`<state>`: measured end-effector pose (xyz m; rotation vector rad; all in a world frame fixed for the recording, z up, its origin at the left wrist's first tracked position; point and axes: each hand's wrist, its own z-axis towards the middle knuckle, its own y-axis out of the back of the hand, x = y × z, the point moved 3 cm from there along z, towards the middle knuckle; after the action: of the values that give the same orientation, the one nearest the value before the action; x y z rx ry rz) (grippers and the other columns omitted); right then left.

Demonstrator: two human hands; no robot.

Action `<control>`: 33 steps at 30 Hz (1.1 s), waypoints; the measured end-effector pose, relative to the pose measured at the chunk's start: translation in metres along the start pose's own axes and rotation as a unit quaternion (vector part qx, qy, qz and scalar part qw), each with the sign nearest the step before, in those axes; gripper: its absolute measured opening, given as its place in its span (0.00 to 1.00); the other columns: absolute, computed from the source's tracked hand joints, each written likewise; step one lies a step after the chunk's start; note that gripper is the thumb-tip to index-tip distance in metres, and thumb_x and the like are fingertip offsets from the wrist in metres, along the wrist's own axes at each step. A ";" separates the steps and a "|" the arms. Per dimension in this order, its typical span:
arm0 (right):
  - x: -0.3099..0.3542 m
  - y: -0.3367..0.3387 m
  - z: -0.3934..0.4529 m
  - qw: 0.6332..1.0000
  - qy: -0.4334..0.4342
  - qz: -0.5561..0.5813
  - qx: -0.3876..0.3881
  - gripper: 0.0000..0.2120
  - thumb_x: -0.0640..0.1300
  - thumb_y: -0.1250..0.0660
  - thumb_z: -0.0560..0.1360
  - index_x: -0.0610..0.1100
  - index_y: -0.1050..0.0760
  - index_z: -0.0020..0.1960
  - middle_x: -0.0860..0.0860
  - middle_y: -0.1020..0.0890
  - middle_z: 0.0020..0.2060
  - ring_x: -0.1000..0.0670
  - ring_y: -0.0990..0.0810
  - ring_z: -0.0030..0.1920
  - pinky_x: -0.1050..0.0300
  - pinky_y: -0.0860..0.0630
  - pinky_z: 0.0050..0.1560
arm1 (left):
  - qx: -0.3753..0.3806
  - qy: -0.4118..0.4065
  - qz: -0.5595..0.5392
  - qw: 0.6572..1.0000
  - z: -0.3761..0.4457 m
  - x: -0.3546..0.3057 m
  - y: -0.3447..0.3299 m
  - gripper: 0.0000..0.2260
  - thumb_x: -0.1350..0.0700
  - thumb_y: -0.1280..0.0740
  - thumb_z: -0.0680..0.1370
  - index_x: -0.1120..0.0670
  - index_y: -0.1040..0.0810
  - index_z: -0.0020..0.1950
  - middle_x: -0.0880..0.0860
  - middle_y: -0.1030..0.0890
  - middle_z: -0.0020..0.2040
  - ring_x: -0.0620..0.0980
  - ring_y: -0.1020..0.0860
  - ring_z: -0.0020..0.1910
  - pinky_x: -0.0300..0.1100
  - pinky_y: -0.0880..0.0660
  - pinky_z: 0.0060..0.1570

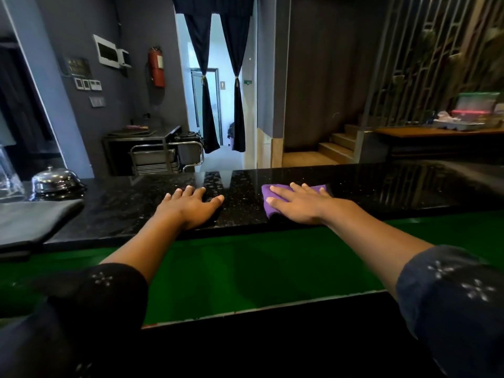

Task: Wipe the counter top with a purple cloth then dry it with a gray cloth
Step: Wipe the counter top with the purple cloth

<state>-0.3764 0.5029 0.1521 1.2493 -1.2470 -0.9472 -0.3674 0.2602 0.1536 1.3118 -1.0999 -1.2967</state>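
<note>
Nearest you, your two dark sleeves (452, 304) with small pale flower marks frame the view, and your bare forearms reach forward over a green ledge (245, 268) that sits below the near edge of the tabletop.

Your left hand (191, 207) lies flat on the black speckled tabletop (395, 186), just inside its near edge and about midway along it. Its grip is wide: fingers straight and spread, palm down, holding nothing.

Your right hand (297, 205) lies to the right of it, well apart, also near the near edge. It presses flat on the purple cloth (268, 199), fingers straight and slightly fanned, not curled round it. The cloth lies spread on the tabletop under the palm and fingers, and shows past the fingertips and along the thumb side.

At the left end of the tabletop, a folded gray cloth (32, 222) rests at the near edge, untouched. Behind it stands a shiny metal dome (56, 182), and a clear glass container (9, 175) sits at the far left, partly cut off by the frame.

Beyond the far edge of the tabletop are a metal trolley (166, 156), a red fire extinguisher (156, 67) on the gray wall, a doorway hung with tied dark curtains (237, 85), and wooden steps (335, 147) to the right.
</note>
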 end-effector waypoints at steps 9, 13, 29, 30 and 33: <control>-0.009 0.018 0.080 0.999 -0.040 0.021 0.022 0.31 0.70 0.57 0.77 0.62 0.57 0.77 0.48 0.56 0.79 0.42 0.59 0.77 0.35 0.62 0.73 | -0.010 -0.018 0.003 1.000 0.009 0.003 -0.004 0.34 0.32 0.56 0.77 0.49 0.50 0.78 0.54 0.52 0.79 0.55 0.53 0.77 0.53 0.57 0.74; 0.001 0.024 0.131 0.996 -0.083 0.010 0.028 0.32 0.72 0.58 0.75 0.64 0.59 0.76 0.47 0.58 0.79 0.40 0.59 0.77 0.33 0.61 0.73 | -0.018 -0.022 -0.003 1.000 0.017 0.004 -0.009 0.33 0.33 0.57 0.77 0.47 0.51 0.78 0.54 0.53 0.79 0.55 0.54 0.77 0.53 0.58 0.74; 0.079 -0.006 0.031 0.996 0.082 -0.021 0.022 0.29 0.70 0.59 0.76 0.66 0.58 0.76 0.48 0.56 0.79 0.43 0.58 0.78 0.37 0.63 0.73 | -0.005 -0.016 -0.046 0.999 0.015 0.003 -0.002 0.26 0.42 0.53 0.81 0.48 0.47 0.78 0.55 0.50 0.79 0.57 0.52 0.77 0.54 0.56 0.74; 0.076 -0.007 0.020 0.996 0.085 -0.025 0.021 0.29 0.70 0.59 0.76 0.67 0.58 0.75 0.49 0.56 0.79 0.43 0.58 0.78 0.37 0.62 0.73 | -0.002 -0.023 -0.054 0.998 0.014 0.004 0.001 0.26 0.42 0.51 0.81 0.49 0.45 0.78 0.55 0.47 0.78 0.57 0.49 0.77 0.54 0.54 0.74; 0.069 -0.010 0.004 0.994 0.098 -0.034 0.019 0.29 0.71 0.60 0.76 0.68 0.59 0.75 0.49 0.56 0.79 0.44 0.57 0.78 0.38 0.62 0.73 | 0.017 -0.036 -0.158 0.987 0.010 0.019 0.020 0.26 0.42 0.45 0.81 0.52 0.39 0.76 0.56 0.37 0.75 0.56 0.38 0.74 0.50 0.43 0.73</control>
<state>-0.3700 0.4336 0.1521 1.3861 -1.0791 -0.8310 -0.3761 0.2383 0.1707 1.5212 -0.9924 -1.5730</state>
